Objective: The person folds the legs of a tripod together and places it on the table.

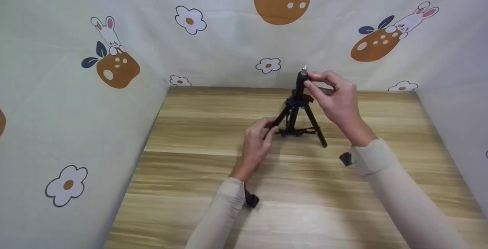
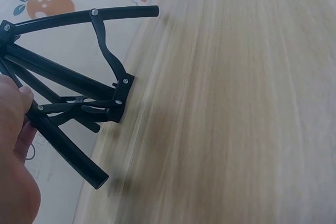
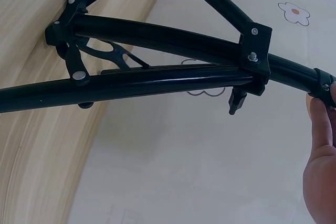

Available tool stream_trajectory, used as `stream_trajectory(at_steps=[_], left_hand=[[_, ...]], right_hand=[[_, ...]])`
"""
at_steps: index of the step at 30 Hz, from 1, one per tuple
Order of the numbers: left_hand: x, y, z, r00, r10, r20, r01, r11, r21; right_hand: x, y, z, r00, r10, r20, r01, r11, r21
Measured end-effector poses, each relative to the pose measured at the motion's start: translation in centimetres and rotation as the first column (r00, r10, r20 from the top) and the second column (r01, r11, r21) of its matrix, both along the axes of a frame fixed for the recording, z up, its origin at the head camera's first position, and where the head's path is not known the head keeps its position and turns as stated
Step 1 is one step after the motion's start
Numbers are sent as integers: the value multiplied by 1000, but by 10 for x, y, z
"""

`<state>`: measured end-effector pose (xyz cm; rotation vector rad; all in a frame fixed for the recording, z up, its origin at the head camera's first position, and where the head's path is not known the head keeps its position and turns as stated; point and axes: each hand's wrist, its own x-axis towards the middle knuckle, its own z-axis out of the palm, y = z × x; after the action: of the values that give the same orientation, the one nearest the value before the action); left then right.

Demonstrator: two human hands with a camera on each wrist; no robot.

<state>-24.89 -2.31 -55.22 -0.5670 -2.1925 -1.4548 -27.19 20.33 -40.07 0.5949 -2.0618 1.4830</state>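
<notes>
A small black tripod (image 1: 300,92) with its legs spread stands on the wooden table, a silver screw (image 1: 304,69) at its top. My left hand (image 1: 257,144) grips one leg low down, thumb and fingers around it; the left wrist view shows the same hold on the leg (image 2: 68,150). Near the top of the centre column, my right hand (image 1: 337,96) pinches the black collar between thumb and fingers. In the right wrist view the right hand (image 3: 321,145) is at that collar, and a small locking knob (image 3: 237,100) sticks out lower on the tripod.
Fabric walls (image 1: 225,43) printed with rabbits, fruit and flowers stand behind and beside the wood-grain table (image 1: 198,127). A dark device (image 1: 251,198) sits at the left cuff and another (image 1: 345,159) at the right cuff.
</notes>
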Motion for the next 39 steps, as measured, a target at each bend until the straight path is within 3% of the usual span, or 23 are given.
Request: stream_trajectory(at_steps=[11,20,39], left_hand=[[-1,2,1,1000,-4,10,3,1000,25],[-3,4,1,999,-29,-28,30,998,52],[-7,7,0,999,-30,-13,31,997,69]], right_hand=[[1,0,1,1000,3,16,-3,1000,-5],[2,0,3,1000,1,28,0,1000,-27],[1,3,0,999,18,37,-17,999,-31]])
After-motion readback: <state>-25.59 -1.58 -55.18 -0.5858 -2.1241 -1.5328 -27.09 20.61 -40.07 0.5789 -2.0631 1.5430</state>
